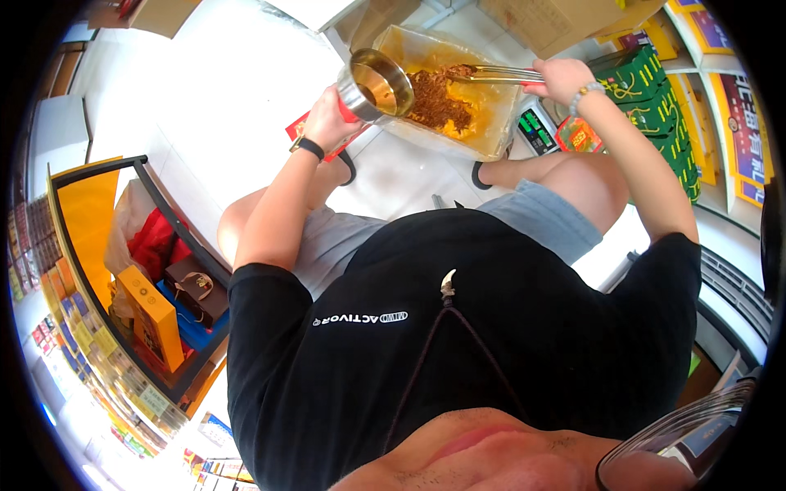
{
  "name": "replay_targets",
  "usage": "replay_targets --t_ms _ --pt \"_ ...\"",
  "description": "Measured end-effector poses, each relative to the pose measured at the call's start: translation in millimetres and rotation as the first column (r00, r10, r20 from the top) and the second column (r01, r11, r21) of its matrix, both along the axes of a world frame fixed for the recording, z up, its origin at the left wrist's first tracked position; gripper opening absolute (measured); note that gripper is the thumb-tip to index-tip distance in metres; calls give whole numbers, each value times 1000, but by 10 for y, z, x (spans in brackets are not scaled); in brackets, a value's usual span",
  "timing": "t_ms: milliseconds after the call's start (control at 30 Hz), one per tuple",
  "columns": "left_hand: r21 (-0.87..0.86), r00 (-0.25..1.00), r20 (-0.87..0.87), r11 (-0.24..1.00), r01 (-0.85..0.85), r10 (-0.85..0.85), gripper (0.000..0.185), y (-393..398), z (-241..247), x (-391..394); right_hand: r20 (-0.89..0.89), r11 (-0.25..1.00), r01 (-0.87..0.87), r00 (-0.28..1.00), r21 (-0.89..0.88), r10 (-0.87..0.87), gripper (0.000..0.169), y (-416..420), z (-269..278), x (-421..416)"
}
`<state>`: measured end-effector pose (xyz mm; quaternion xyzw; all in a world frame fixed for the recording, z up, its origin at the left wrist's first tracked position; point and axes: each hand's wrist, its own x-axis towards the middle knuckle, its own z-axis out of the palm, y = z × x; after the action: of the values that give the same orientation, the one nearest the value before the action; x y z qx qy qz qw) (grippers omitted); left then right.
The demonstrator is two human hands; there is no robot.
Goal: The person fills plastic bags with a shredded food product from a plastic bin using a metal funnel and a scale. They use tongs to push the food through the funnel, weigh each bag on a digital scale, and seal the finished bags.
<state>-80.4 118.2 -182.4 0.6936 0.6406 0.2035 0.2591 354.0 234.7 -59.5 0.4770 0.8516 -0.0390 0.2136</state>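
Observation:
My left hand [328, 123] grips a round steel funnel [379, 83] together with a red printed packet [298, 127] beneath it. The funnel tilts over the near left side of a plastic-lined box [494, 138]. In that box lies a heap of dark red-brown shredded food [437, 101], with orange oil smeared over the lining. Steel tongs [500, 74] with a red grip are in my right hand [564, 81]. Their tips reach into the top of the heap, where a clump shows at them. How the packet's mouth meets the funnel is hidden.
A digital scale [536, 130] and an orange-red packet [578, 135] lie right of the box. Green cartons [645, 104] are stacked beyond my right forearm. To my left stands a dark-framed bin [144, 161] of boxes and bags. Cardboard boxes [534, 24] stand behind.

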Motion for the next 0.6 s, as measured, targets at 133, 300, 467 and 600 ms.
replay_targets --t_ms 133,300,467,600 --pt "10 997 -39 998 67 -66 82 94 -70 146 -41 993 -105 993 55 107 48 -136 446 -212" --pt "120 981 131 984 128 -144 87 75 115 334 -55 964 -266 963 -1 265 47 -272 363 -1204" --pt "213 951 207 960 184 -228 89 145 -125 249 32 976 -218 975 -10 218 48 -557 904 -1643" --pt "163 939 308 981 107 -154 70 -3 -91 173 136 979 -202 971 35 195 46 -582 1664 -1302"
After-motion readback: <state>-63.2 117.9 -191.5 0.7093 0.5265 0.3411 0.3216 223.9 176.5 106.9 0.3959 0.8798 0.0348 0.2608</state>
